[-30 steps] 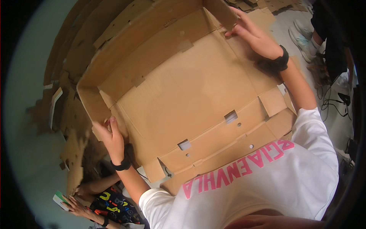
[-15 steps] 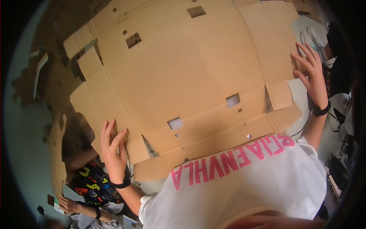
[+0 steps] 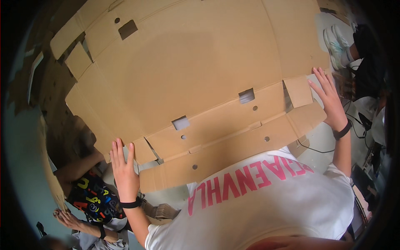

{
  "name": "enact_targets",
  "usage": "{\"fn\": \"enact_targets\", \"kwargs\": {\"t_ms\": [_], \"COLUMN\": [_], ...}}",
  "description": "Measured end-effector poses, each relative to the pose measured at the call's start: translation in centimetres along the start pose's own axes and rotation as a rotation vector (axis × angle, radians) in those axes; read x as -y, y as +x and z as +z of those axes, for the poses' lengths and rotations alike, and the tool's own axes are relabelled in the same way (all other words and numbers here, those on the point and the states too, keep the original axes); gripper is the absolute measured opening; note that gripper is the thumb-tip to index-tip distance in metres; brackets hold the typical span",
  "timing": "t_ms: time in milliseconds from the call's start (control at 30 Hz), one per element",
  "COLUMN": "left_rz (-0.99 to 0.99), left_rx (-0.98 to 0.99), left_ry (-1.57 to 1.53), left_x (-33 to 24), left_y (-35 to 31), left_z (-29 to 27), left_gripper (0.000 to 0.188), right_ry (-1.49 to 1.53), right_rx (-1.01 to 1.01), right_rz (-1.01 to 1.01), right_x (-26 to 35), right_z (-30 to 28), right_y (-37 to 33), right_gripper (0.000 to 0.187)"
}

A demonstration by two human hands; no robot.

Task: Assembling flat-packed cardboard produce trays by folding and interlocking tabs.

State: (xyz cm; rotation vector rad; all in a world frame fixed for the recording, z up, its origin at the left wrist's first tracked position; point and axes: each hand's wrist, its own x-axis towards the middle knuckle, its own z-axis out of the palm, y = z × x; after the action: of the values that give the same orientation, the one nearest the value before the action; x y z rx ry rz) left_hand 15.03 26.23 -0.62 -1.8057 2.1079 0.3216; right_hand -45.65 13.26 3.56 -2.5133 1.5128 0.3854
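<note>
A large flat brown cardboard box blank (image 3: 196, 71) spreads before me, with creased flaps, square cut-outs and small round holes. My left hand (image 3: 125, 173) is at its left near corner, fingers stretched out and fingertips at the edge of a side flap. Over on the right, my right hand (image 3: 329, 102) has its fingers extended against the edge beside a small corner flap (image 3: 301, 91). Neither hand is wrapped round the cardboard. The long near flap (image 3: 229, 148) lies in front of my white shirt. What is under the sheet is mostly hidden.
Another person's hand (image 3: 68, 218) touches an upright cardboard piece (image 3: 52, 166) at the lower left. Stacked cardboard (image 3: 164, 211) shows below the near flap. A dark cable (image 3: 316, 150) runs over the pale floor at right, near someone's light shoes (image 3: 333, 48).
The box blank has shifted away from me and slightly left. My hands now sit closer to its near corners, the right one lower in view. The person at left has a hand lower on the upright cardboard.
</note>
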Motion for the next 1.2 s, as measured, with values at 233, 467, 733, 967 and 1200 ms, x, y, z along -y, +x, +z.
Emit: {"fn": "enact_targets", "kwargs": {"t_ms": [233,467,733,967,1200], "left_rz": [-0.070,0.043,0.168,0.162,0.100], "left_rx": [-0.176,-0.352,-0.054,-0.067,-0.132], "left_ry": [-0.523,-0.512,-0.339,-0.198,-0.659], "left_x": [-0.3,-5.9,-6.6,-8.3,-6.8], "left_y": [0.3,1.4,0.7,0.8,1.5], "left_z": [0.3,0.1,-2.4,-1.1,-1.1], "left_gripper": [0.065,0.059,0.038,0.054,0.046], "right_ry": [0.316,0.739,0.013,0.033,0.226], "right_rx": [-0.205,-0.423,0.048,-0.007,-0.088], "right_rz": [0.089,0.067,-0.332,-0.292,-0.297], "right_x": [1.1,4.6,4.4,6.6,4.5], "right_z": [2.1,3.3,0.6,2.1,2.5], "right_y": [0.6,2.0,2.4,1.6,3.5], "right_gripper": [0.078,0.109,0.054,0.069,0.055]}}
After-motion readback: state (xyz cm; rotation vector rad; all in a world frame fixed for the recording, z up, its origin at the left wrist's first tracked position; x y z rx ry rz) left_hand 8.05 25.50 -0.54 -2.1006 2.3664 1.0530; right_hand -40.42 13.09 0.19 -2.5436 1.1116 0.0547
